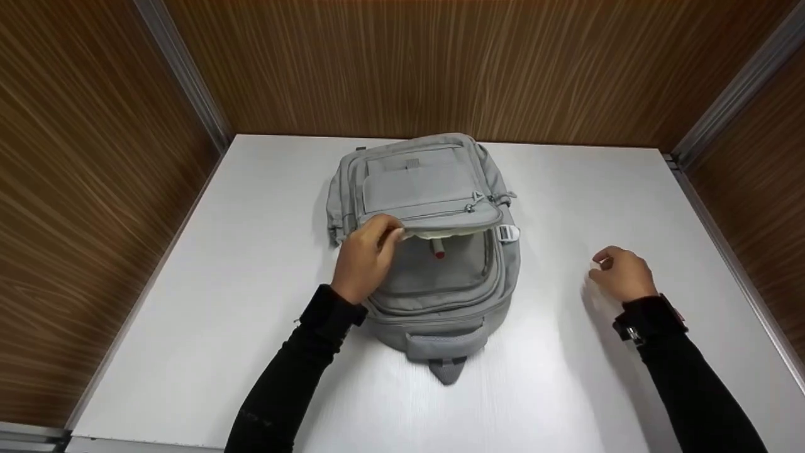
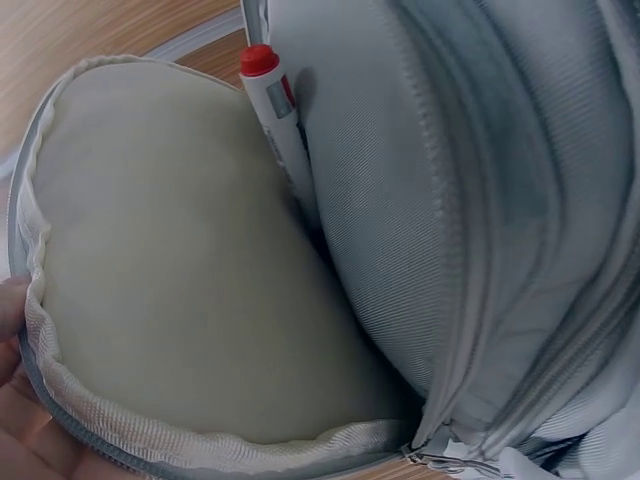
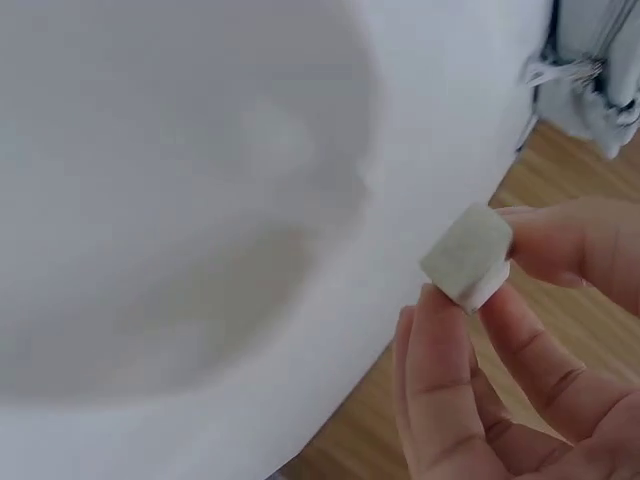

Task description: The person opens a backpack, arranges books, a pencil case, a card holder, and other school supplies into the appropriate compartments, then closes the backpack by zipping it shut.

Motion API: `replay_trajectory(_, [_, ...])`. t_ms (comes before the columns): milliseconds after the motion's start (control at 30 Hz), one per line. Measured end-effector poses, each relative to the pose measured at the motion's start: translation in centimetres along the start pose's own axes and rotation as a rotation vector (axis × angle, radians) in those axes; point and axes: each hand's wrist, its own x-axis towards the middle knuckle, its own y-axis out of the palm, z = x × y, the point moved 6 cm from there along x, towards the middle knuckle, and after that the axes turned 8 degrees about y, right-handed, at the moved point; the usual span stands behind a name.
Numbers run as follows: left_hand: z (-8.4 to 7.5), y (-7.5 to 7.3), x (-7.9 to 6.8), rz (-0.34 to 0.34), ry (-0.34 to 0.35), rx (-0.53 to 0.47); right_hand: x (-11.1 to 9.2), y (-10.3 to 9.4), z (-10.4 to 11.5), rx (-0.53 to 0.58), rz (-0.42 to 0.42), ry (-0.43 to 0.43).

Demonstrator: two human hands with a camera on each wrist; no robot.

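A grey backpack (image 1: 434, 302) lies on the white table, its front pocket unzipped. My left hand (image 1: 365, 258) pinches the edge of the pocket's flap (image 1: 421, 182) and holds it lifted. In the left wrist view the flap's cream lining (image 2: 180, 260) shows. A white marker with a red cap (image 2: 275, 110) stands partly inside the pocket, its lower end hidden. To the right of the backpack, my right hand (image 1: 624, 277) is raised over the table. Between thumb and fingertips it pinches a small off-white block (image 3: 468, 255), seen in the right wrist view.
The white table (image 1: 251, 251) has wood-grain panels (image 1: 440, 69) at the back and both sides. A strap buckle (image 1: 508, 233) sticks out at the backpack's right side. The carry handle (image 1: 446, 345) faces the near edge.
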Motion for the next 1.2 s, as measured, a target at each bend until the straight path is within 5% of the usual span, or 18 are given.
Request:
replay_trajectory(400, [0.5, -0.3, 1.1, -0.024, -0.008, -0.028, 0.6, 2.2, 10.6, 0.095, -0.081, -0.24])
replay_trajectory(667, [0.7, -0.4, 1.5, -0.03, -0.024, -0.025, 0.7, 4.2, 16.7, 0.205, -0.002, -0.3])
replay_trajectory(933, [0.8, -0.2, 1.5, -0.023, -0.021, -0.027, 1.9, 7.1, 19.5, 0.273, 0.162, -0.239])
replay_trajectory(1200, [0.4, -0.3, 2.0, -0.054, -0.003, -0.037, 2.9, 7.1, 21.7, 0.17, 0.053, -0.299])
